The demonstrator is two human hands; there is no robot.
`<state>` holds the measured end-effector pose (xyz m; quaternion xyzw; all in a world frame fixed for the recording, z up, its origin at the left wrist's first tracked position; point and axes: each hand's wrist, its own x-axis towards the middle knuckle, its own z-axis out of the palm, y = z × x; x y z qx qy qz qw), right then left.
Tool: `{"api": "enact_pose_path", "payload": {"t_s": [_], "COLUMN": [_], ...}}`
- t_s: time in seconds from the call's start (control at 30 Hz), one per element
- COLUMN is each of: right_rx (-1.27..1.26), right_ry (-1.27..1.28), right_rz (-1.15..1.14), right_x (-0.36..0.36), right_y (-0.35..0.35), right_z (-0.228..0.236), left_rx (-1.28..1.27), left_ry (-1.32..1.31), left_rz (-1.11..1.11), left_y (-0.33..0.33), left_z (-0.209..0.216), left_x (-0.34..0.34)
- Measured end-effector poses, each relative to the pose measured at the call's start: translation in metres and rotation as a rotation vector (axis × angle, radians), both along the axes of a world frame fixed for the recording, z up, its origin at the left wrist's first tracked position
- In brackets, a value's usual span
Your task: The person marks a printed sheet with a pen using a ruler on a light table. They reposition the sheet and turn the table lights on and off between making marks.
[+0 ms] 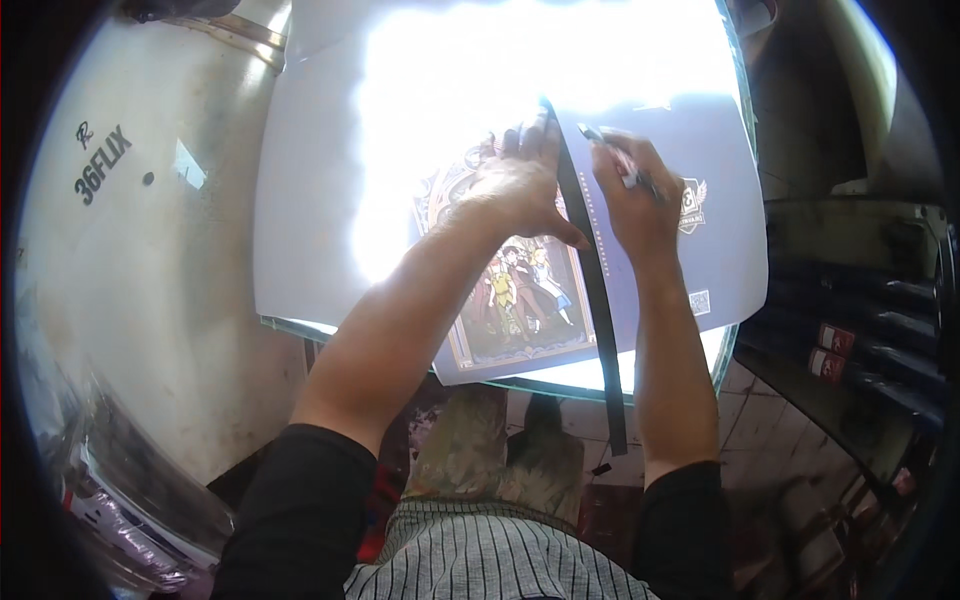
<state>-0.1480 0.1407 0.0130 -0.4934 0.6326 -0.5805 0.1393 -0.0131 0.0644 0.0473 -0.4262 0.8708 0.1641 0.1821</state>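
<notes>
My left hand (525, 185) lies flat with fingers spread on a large printed sheet (690, 270). Its fingertips and thumb press along a long black straightedge strip (597, 300), which runs down the sheet and sticks out past the near edge. Just right of the strip, my right hand (640, 190) is closed round a slim, dark and light, pen-like tool (630, 178). Whether it is a pen or a knife I cannot make out. Under and near my left hand the sheet carries a framed cartoon picture (520, 300) of several figures.
Beneath the sheet is a glowing, glass-edged light table (500, 385), whose glare washes out the sheet's far part. A pale panel (200, 300) stands at the left, with clear plastic wrapping (130, 510) near it. Dark stacked items (860, 270) lie at the right.
</notes>
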Motion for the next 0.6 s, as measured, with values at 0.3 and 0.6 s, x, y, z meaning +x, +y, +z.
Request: {"api": "enact_pose_path", "payload": {"t_s": [0.3, 0.6], "right_rx": [0.298, 0.404], "right_ry": [-0.044, -0.004], "right_rz": [0.098, 0.153], "right_x": [-0.002, -0.005], "right_y": [-0.062, 0.029], "right_z": [-0.007, 0.010], "left_rx": [0.034, 0.086], "left_ry": [0.071, 0.022], "left_rz": [0.018, 0.002], "left_y": [-0.002, -0.006], "left_z": [0.011, 0.012], "left_x": [0.005, 0.000]}}
